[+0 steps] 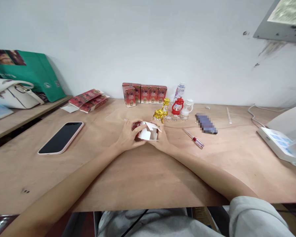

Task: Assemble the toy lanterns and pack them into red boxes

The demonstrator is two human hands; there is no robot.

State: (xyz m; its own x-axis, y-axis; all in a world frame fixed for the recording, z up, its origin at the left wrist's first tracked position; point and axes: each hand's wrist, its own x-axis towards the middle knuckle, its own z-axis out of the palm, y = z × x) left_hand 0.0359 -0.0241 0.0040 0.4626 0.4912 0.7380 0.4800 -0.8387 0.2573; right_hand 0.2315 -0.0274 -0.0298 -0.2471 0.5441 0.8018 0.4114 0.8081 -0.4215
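Between my two hands is a small red cardboard box (pixel 148 134), its open end and white inner flaps turned toward me. My left hand (pixel 128 135) wraps its left side, thumb along the upper edge. My right hand (pixel 161 138) grips the right side, with part of its fingers hidden behind the carton. Just beyond the hands stand a gold lantern (pixel 165 106) and a second gold lantern (pixel 159 114). To their right are a red lantern (pixel 178 106) and a white lantern (pixel 187 107), with small clear and wire pieces in front.
Several closed red boxes (pixel 145 93) line the wall; flattened red cartons (pixel 88 99) lie left of them. A phone (pixel 61 138) is at left, a screwdriver (pixel 194 139) and a blurred dark object (pixel 206 123) at right. A bottle (pixel 179 90) stands behind the lanterns; a white device (pixel 283 141) is far right.
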